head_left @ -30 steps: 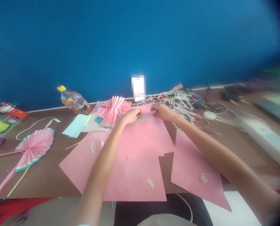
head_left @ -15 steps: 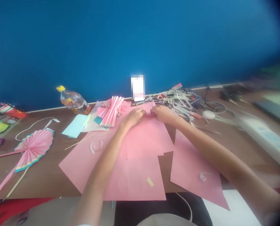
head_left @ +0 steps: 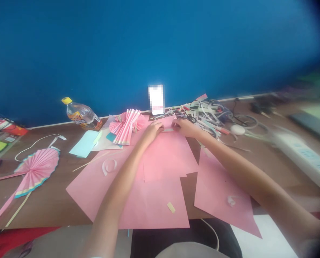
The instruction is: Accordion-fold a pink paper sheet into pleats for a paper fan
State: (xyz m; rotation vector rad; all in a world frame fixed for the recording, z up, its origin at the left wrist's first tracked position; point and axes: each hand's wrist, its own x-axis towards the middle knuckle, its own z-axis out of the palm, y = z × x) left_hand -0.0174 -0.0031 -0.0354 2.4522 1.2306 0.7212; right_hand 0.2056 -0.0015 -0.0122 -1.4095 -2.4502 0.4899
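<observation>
On the table, a pink paper sheet (head_left: 166, 157) lies over larger pink sheets. My left hand (head_left: 154, 130) and my right hand (head_left: 183, 127) are at its far edge, a short gap apart. The fingers of both are curled and pressed onto the paper. Between them runs a narrow pale strip (head_left: 170, 130) along the edge; whether it is tape or a fold I cannot tell. To the left of my left hand lies a pleated pink paper fan (head_left: 127, 127).
A second fan (head_left: 38, 168) lies at left. A bottle with a yellow cap (head_left: 83, 114) leans near the blue wall, beside light-blue paper (head_left: 85, 144). Tangled paper strips (head_left: 209, 114) lie behind my right hand. A power strip (head_left: 305, 154) is at right, and a bright blurred screen (head_left: 156, 100) stands behind.
My hands have parted slightly, and the pale strip between them shows more clearly. The view has shifted a little; other things lie as before.
</observation>
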